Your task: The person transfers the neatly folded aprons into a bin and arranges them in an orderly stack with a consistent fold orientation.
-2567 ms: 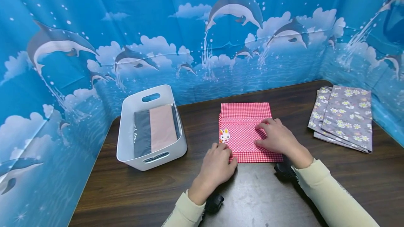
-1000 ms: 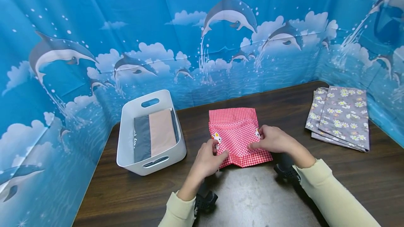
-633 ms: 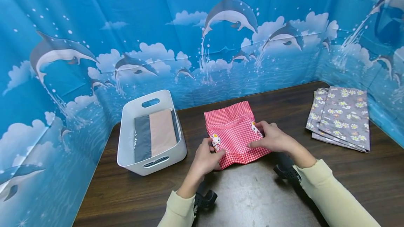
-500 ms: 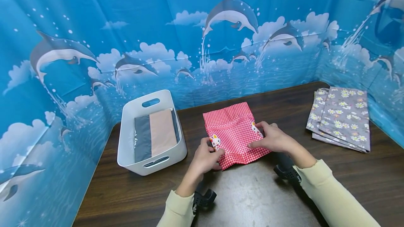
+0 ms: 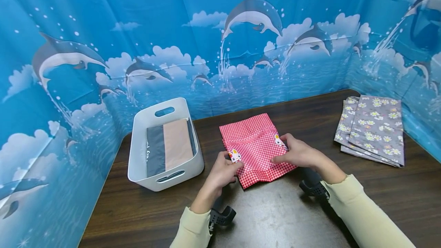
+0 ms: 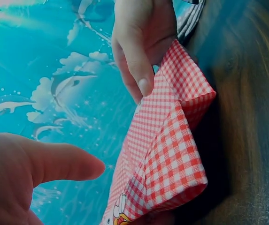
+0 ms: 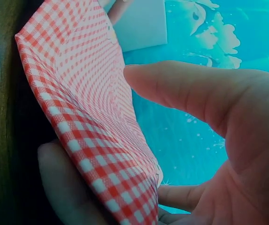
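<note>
A folded red-and-white checked cloth with two white rabbit patches lies turned slightly askew at the middle of the table, its near edge bulging. At its left side, my left hand holds it, thumb above and fingers tucked at the edge. My right hand grips the right side, by the other rabbit patch. In the right wrist view a finger passes beneath the cloth while the thumb is above. The left wrist view shows the folded near corner of the cloth raised off the wood; most left fingers are hidden under it.
To the left stands a white basket with handle holes, holding folded grey and pink cloth. Folded grey daisy-print cloths lie at the far right. A blue dolphin curtain hangs behind the dark wooden table.
Earlier the checked cloth lay flat with both hands resting on it. Its sides are now gripped, and it has shifted left and turned counterclockwise. Lately the left hand has drawn slightly toward me.
</note>
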